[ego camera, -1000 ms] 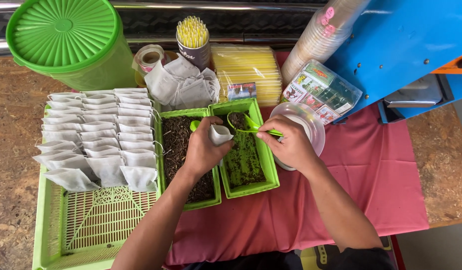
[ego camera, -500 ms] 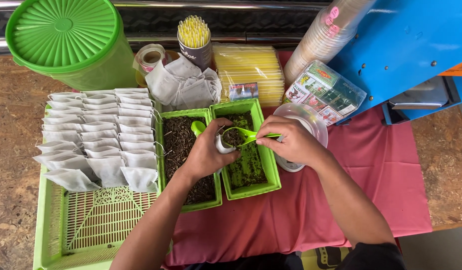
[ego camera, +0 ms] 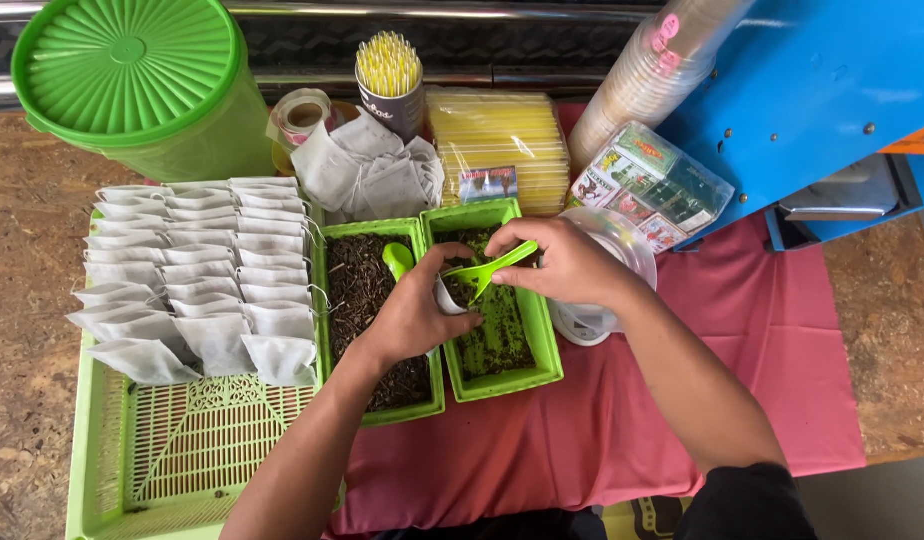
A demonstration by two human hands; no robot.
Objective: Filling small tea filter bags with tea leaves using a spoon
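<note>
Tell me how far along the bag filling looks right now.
Done: rows of filled white bags lie on the green mesh tray, covering roughly its upper half. In hand: the left hand holds a small white bag over the right-hand green tub while the right hand tips a green spoon toward it. Left: a heap of empty bags and loose leaf in both tubs.

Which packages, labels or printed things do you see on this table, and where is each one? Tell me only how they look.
Clear plastic bag of small printed packets: far right, beside the blue machine; green, white and red prints.
Small rectangular printed card: leaning on the yellow straw bundle; blue and red.
Dark paper cup with white lettering: far centre, holding yellow sticks.
Sleeve of stacked cups: far right, tilted; pink round sticker on top.
No screens or signs.
</note>
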